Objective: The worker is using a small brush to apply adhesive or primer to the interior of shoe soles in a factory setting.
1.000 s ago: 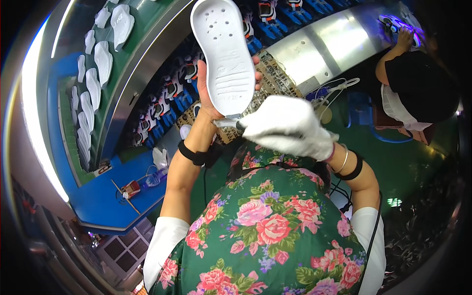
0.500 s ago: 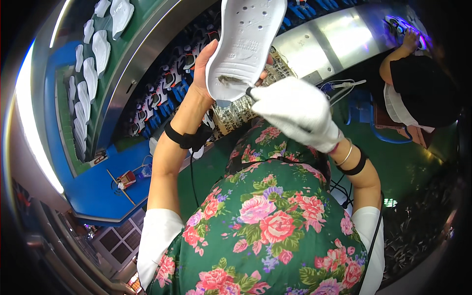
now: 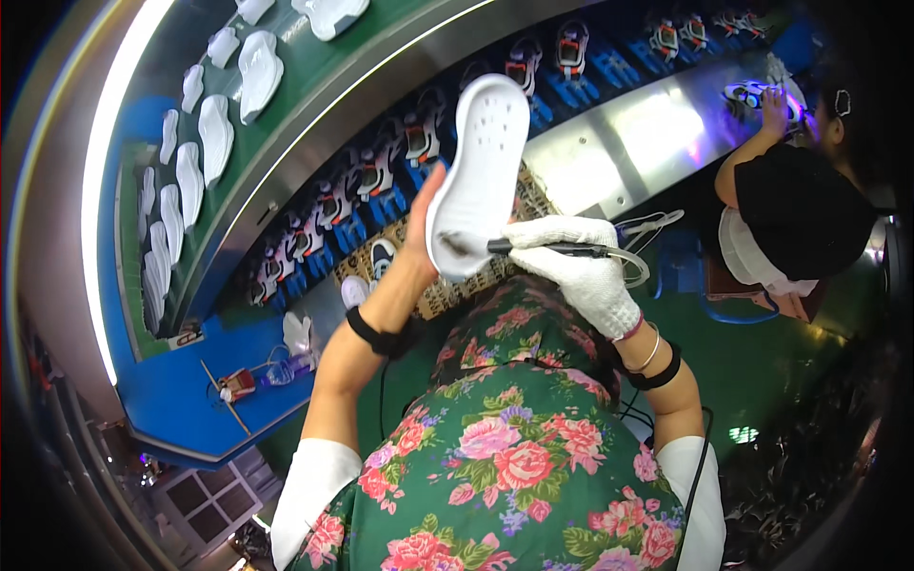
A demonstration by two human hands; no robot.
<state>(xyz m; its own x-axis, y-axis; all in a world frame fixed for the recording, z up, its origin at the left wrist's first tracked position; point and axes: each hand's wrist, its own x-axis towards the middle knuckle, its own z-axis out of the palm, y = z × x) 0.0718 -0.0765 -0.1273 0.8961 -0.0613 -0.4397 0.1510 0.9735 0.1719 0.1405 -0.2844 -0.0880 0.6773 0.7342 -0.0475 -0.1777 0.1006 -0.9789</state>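
Note:
A white shoe sole (image 3: pixel 486 157) is held up in front of me, tilted, with small holes near its toe end and a dark patch in the heel. My left hand (image 3: pixel 419 226), bare, grips its left edge; the fingers behind it are mostly hidden. In a white knitted glove, my right hand (image 3: pixel 579 276) is closed round a black pen-shaped tool (image 3: pixel 579 249) with a pale cable. The tool's tip points at the heel beside the dark patch; whether it touches cannot be made out.
Beyond the sole, a rack (image 3: pixel 371 181) carries several shoe uppers. White soles (image 3: pixel 216 138) lie on a green conveyor (image 3: pixel 286 71) at left. A blue table (image 3: pixel 171 395) holds a small red-brown box and a bottle. At right, a co-worker (image 3: pixel 809 205) handles a shoe under violet light.
The sole and both hands have dropped lower in view and look farther off. The view has shifted, showing more of the rack. My right hand has turned, so the tool's black body now shows.

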